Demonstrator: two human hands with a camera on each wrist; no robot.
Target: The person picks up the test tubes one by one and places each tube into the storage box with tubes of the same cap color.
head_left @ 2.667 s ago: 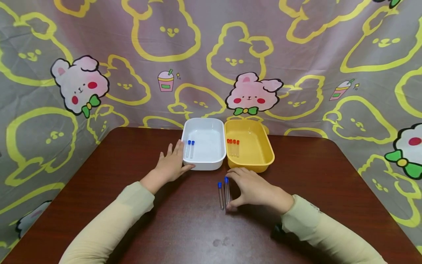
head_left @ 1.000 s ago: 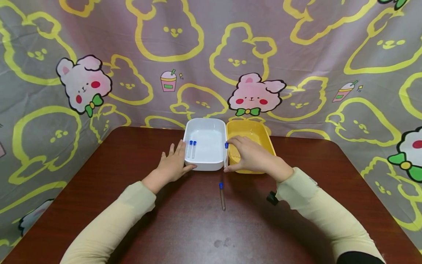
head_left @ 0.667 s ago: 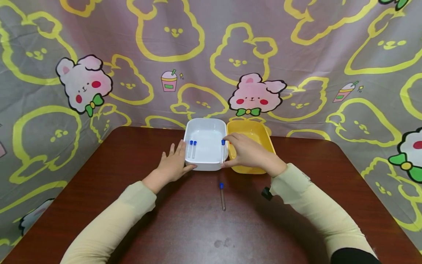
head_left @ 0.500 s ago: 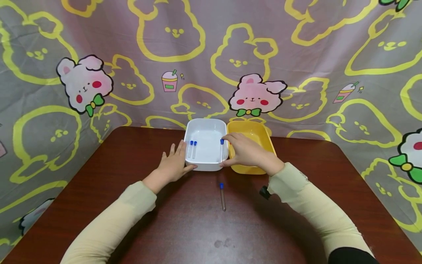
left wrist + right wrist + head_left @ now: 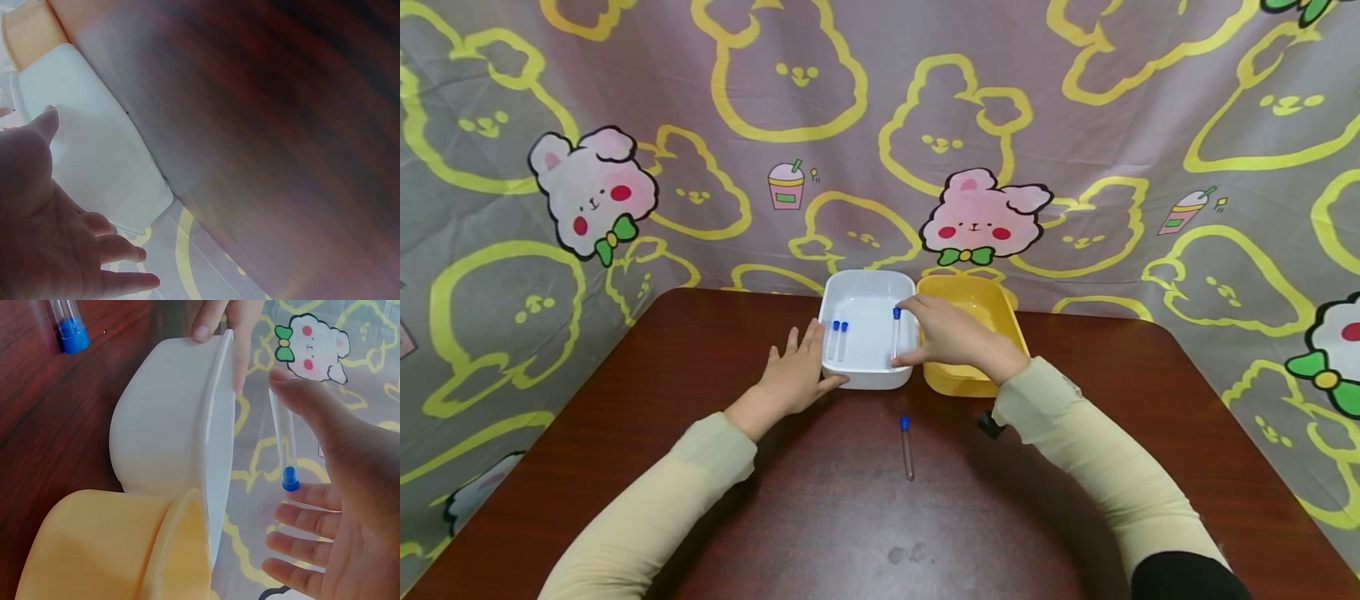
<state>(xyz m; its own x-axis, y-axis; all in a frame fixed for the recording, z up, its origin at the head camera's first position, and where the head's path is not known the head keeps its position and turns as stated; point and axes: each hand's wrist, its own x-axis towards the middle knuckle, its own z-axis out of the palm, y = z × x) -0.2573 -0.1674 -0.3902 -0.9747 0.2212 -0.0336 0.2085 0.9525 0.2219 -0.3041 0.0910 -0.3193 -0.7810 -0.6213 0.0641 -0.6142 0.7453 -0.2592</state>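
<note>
My right hand (image 5: 951, 333) pinches a blue-capped test tube (image 5: 896, 335) between thumb and a fingertip, the thumb at the round end and the finger at the cap. The tube is above the right side of the white basin (image 5: 868, 380). In the right wrist view the same test tube (image 5: 285, 440) appears outside the basin's rim. My left hand (image 5: 786, 379) rests against the basin's left side with fingers spread. Two blue-capped tubes (image 5: 841, 343) lie inside at the left. Another blue-capped tube (image 5: 907, 454) lies on the table.
The yellow basin (image 5: 962, 383) adjoins the white basin on its right; my right hand and wrist cover part of it, and its red-capped tubes are hidden. The brown table (image 5: 760, 525) ends at a patterned curtain (image 5: 850, 125) behind both basins.
My right hand has picked one blue-capped tube off the table and carried it forward, then left, over the white basin. The left hand stays at the basin's side.
</note>
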